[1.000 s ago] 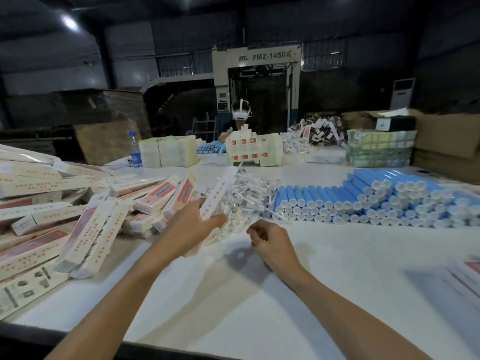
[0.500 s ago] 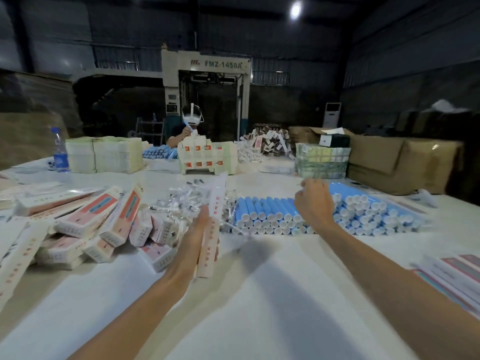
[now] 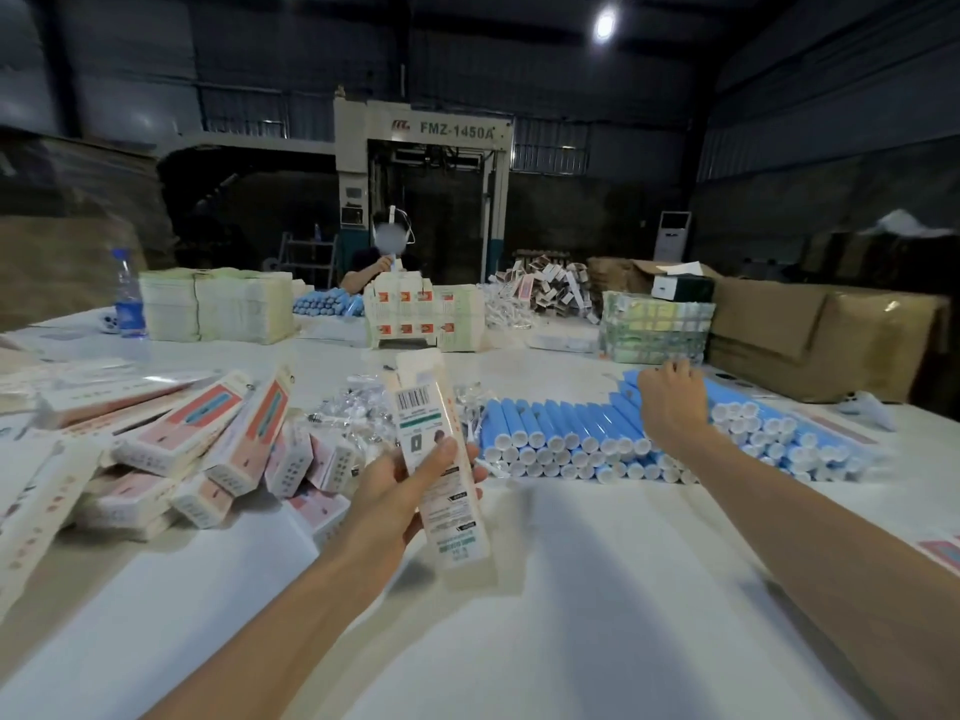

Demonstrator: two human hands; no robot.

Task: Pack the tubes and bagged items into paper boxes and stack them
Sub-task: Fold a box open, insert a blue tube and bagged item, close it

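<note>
Since half a second ago the left hand (image 3: 410, 491) has raised its paper box (image 3: 439, 444) and turned the barcode face up, and the right hand (image 3: 670, 402) has dropped onto the blue tubes (image 3: 561, 439).

The left hand's fingers and thumb wrap the box at mid-length, tilting it steeply above the table (image 3: 571, 589). The right hand rests on the pile's top row with its fingers hidden, so I cannot tell whether they grip a tube. The step looks like fetching one tube. Lift a single tube off the top so the stack doesn't roll, then turn the box's mouth to meet it. Bagged items (image 3: 353, 413) lie just behind the box, and packed boxes (image 3: 208, 433) are heaped to the left.
</note>
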